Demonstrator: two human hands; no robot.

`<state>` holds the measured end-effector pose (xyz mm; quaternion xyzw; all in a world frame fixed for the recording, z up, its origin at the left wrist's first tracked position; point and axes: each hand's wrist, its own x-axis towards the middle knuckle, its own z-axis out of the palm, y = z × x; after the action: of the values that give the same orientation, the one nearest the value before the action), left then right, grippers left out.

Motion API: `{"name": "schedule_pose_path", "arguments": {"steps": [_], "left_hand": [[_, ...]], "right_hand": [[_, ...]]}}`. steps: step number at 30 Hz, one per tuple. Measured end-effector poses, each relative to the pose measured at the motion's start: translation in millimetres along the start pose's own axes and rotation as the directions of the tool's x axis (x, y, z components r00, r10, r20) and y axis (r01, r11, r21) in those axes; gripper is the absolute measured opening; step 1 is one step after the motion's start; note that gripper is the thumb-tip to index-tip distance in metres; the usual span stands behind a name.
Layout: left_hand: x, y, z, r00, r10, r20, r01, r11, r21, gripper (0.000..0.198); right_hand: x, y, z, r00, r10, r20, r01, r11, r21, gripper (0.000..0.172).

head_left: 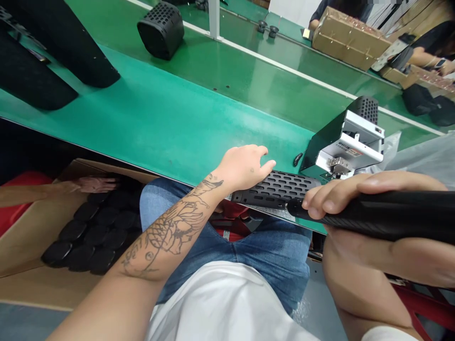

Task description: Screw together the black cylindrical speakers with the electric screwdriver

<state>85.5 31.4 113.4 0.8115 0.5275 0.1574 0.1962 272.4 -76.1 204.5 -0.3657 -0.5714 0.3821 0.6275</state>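
My left hand (245, 166) rests on the end of a black perforated housing (280, 189) lying at the near edge of the green bench (170, 118); its fingers curl over the part. My right hand (359, 192) is wrapped round a black electric screwdriver (391, 215), whose tip sits at the right end of the housing. Just beyond the part stands a black and white device (344, 142) with a small metal fitting on its front.
A cardboard box (31, 237) of black round pads sits at my lower left, with another person's hand (90, 184) reaching into it. Black speaker shells (161, 28) stand on the far belt. Brown cartons (348, 38) and other workers are at the upper right.
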Motion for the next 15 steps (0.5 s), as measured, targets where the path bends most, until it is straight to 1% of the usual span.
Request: {"name": "schedule_pose_path", "arguments": {"steps": [1, 2, 4, 5, 6, 8, 9, 12, 15], "left_hand": [[0, 0, -0.1, 1.000, -0.002, 0.004, 0.002, 1.000, -0.004, 0.054], [1, 0, 0.0, 1.000, -0.003, 0.006, 0.003, 1.000, -0.008, 0.054], [1, 0, 0.4, 1.000, -0.004, 0.005, 0.004, 1.000, -0.016, 0.053], [2, 0, 0.7, 1.000, -0.004, 0.004, 0.004, 1.000, -0.020, 0.053], [2, -1, 0.9, 1.000, -0.006, 0.002, 0.006, 1.000, -0.025, 0.052], [2, -1, 1.2, 1.000, -0.013, 0.005, 0.014, 0.999, -0.037, 0.051], [2, -2, 1.0, 1.000, -0.020, 0.010, 0.021, 0.999, -0.043, 0.051], [2, -2, 0.0, 0.999, -0.036, 0.027, 0.037, 0.998, -0.053, 0.051], [3, -1, -1.1, 0.999, -0.041, 0.033, 0.043, 0.998, -0.054, 0.050]], "right_hand": [[-2, 3, 4, 0.998, -0.051, -0.042, 0.051, 0.999, 0.002, 0.047], [-3, 5, 8, 0.996, -0.063, -0.057, 0.062, 0.998, -0.010, 0.043], [-6, 7, 11, 1.000, -0.008, -0.024, 0.008, 1.000, -0.019, 0.033], [-7, 7, 12, 1.000, 0.015, 0.004, -0.015, 1.000, -0.007, 0.032], [-7, 7, 11, 0.999, 0.029, 0.028, -0.029, 1.000, 0.009, 0.034], [-6, 8, 10, 0.999, 0.014, 0.030, -0.016, 0.998, 0.055, 0.045], [-5, 9, 10, 0.999, 0.004, 0.035, -0.007, 0.998, 0.069, 0.047], [-1, 15, 8, 0.998, 0.005, 0.056, -0.010, 0.997, 0.074, 0.045], [1, 21, 5, 0.993, 0.000, 0.118, -0.011, 0.995, 0.095, 0.046]]}}
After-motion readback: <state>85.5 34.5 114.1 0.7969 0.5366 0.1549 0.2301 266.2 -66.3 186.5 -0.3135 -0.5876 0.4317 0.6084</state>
